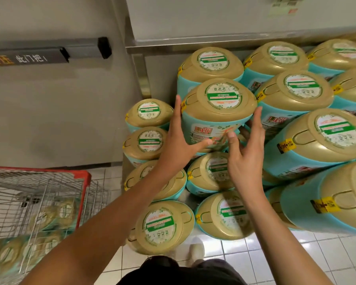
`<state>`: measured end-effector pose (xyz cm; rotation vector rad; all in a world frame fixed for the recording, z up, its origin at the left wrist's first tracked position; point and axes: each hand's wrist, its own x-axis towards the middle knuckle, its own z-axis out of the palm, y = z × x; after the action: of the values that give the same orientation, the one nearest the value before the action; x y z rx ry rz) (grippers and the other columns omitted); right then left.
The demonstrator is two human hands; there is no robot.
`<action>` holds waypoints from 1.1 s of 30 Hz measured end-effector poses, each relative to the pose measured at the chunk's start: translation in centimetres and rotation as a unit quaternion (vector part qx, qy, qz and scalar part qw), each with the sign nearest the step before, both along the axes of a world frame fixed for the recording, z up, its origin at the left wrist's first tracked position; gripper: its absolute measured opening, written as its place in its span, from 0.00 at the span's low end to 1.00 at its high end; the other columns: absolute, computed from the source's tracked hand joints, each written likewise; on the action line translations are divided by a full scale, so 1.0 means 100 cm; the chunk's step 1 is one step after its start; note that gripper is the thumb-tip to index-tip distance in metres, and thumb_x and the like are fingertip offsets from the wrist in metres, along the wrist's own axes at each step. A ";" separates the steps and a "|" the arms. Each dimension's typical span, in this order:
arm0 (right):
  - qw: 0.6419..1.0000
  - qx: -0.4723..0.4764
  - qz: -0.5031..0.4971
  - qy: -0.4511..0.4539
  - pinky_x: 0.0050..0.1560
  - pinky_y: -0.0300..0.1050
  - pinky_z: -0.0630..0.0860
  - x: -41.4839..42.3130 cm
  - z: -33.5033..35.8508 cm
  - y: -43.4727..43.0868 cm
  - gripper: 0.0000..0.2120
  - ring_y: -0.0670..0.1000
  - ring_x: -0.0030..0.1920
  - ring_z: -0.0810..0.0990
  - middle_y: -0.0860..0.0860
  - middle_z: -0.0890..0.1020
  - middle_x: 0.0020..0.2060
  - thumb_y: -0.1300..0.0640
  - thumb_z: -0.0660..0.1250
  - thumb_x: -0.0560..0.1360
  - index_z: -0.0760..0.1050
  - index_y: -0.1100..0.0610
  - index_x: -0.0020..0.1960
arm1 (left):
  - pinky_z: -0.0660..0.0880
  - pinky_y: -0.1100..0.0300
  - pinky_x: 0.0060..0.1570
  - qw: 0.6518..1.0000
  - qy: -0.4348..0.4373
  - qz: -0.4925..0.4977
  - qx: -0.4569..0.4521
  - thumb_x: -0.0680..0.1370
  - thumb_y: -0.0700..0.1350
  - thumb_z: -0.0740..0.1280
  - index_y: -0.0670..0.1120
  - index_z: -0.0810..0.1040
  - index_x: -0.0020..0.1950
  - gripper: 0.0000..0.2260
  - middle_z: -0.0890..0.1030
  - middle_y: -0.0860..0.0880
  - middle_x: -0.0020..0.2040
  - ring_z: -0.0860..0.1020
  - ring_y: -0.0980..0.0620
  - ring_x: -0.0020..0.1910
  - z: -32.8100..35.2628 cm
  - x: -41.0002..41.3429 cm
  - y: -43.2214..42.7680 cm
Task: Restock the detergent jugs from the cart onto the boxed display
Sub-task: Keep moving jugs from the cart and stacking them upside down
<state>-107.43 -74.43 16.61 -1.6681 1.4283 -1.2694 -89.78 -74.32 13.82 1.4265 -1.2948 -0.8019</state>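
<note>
Your left hand [178, 138] and right hand [248, 153] press flat on opposite sides of the detergent jug [220, 103], fingers straight and thumbs on its front label (nothing curled round it). Between your palms, it is up among the stacked jugs [296, 93]. The cart [84, 179] stands below-left of your left hand.

The turquoise plastic detergent jug with a gold lid [218, 112] sits between the left hand [181, 140] and the right hand [249, 153], each flat against one side. More stacked jugs [296, 95] lie behind it, right of the right hand and below both hands. The red-rimmed wire cart [84, 182], with further jugs in it, stands left of and below the left hand on the white tiled floor [275, 258].
</note>
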 end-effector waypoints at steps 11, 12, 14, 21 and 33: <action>0.979 -0.013 0.179 -0.093 0.54 0.46 0.79 -0.020 0.017 0.038 0.07 0.46 0.52 0.81 0.45 0.82 0.52 0.58 0.66 0.82 0.77 0.48 0.56 | 0.79 0.63 0.54 0.979 0.019 0.202 0.009 0.78 0.58 0.69 0.57 0.79 0.59 0.11 0.83 0.59 0.58 0.81 0.59 0.58 0.021 0.012 0.130; 0.971 -0.002 0.225 -0.085 0.53 0.48 0.79 -0.023 0.017 0.044 0.06 0.47 0.51 0.81 0.44 0.82 0.50 0.57 0.66 0.82 0.78 0.48 0.55 | 0.79 0.61 0.53 0.974 0.017 0.224 0.009 0.79 0.56 0.68 0.56 0.79 0.57 0.09 0.84 0.59 0.56 0.82 0.58 0.56 0.021 0.006 0.149; 0.945 0.029 0.319 -0.060 0.51 0.50 0.80 -0.030 0.015 0.058 0.06 0.48 0.49 0.82 0.43 0.83 0.48 0.56 0.66 0.82 0.79 0.46 0.54 | 0.80 0.56 0.53 0.961 0.022 0.275 0.007 0.80 0.52 0.68 0.53 0.80 0.55 0.06 0.85 0.59 0.53 0.83 0.56 0.54 0.019 -0.009 0.190; 0.831 0.107 0.546 -0.014 0.45 0.36 0.76 -0.042 0.001 0.129 0.04 0.44 0.43 0.82 0.40 0.83 0.43 0.49 0.66 0.81 0.79 0.44 0.52 | 0.81 0.46 0.48 0.875 0.060 0.480 0.000 0.80 0.57 0.67 0.53 0.82 0.54 0.10 0.85 0.50 0.52 0.83 0.42 0.51 0.015 -0.088 0.339; 0.658 0.152 0.733 0.080 0.51 0.48 0.80 0.025 -0.024 0.292 0.06 0.48 0.48 0.84 0.43 0.85 0.45 0.43 0.66 0.78 0.80 0.42 0.52 | 0.82 0.60 0.53 0.716 0.097 0.690 0.037 0.81 0.54 0.65 0.54 0.81 0.56 0.08 0.85 0.52 0.54 0.85 0.49 0.54 -0.012 -0.165 0.559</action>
<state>-104.92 -45.27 14.19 -1.8555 -0.0240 0.0843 -106.29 -18.43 12.64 1.7935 0.1953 0.0748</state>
